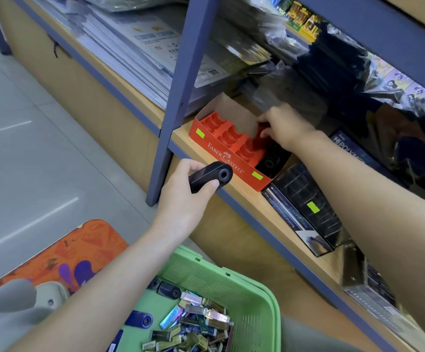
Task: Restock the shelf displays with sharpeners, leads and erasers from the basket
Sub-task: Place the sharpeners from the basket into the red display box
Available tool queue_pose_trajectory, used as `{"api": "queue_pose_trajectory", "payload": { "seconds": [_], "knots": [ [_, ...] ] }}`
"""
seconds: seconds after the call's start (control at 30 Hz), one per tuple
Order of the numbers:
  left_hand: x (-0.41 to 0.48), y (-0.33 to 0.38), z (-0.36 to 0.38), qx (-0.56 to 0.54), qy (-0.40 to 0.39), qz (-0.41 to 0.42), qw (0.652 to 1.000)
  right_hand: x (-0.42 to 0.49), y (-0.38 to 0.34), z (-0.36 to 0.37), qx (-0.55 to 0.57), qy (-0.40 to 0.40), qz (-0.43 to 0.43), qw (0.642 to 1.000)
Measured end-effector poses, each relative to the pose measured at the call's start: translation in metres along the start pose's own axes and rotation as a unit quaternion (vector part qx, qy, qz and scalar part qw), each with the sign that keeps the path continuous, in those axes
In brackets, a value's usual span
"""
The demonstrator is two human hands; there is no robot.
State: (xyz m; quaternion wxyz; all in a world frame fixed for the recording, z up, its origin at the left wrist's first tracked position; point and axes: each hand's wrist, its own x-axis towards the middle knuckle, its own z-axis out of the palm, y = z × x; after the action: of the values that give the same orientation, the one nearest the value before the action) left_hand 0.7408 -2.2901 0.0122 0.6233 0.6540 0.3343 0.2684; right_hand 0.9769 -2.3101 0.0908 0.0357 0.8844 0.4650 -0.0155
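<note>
My left hand (184,193) grips a black oval sharpener (212,176) just in front of the shelf edge, below the red Faber-Castell display box (229,158). The box has several empty red slots; black sharpeners (270,160) fill its right end. My right hand (284,127) reaches into the back right of the box, fingers curled over a slot; what they hold is hidden. The green basket (252,293) at the bottom holds dark sharpeners (165,290) and several shiny lead cases (198,323).
A blue metal upright (178,97) stands left of the red box. A black eraser display (305,212) sits to the box's right on the wooden shelf (247,199). Stacked paper packs (135,54) lie on the shelf's left. An orange stool (79,250) stands beside the basket.
</note>
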Motion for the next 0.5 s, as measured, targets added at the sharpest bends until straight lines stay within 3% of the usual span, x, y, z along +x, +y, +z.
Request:
{"api": "queue_pose_trajectory", "payload": {
  "seconds": [0.17,0.33,0.5],
  "knots": [
    [0.002,-0.001,-0.001,0.004,0.005,0.0,1.0,0.003,-0.009,0.009,0.092,0.038,0.017,0.995],
    [0.003,0.001,0.0,0.003,0.007,0.005,1.0,0.003,0.0,0.021,0.116,0.108,0.028,0.987],
    [0.003,-0.001,0.0,-0.002,0.007,0.005,1.0,0.002,0.014,0.028,0.207,0.105,0.085,0.969]
  ]
}}
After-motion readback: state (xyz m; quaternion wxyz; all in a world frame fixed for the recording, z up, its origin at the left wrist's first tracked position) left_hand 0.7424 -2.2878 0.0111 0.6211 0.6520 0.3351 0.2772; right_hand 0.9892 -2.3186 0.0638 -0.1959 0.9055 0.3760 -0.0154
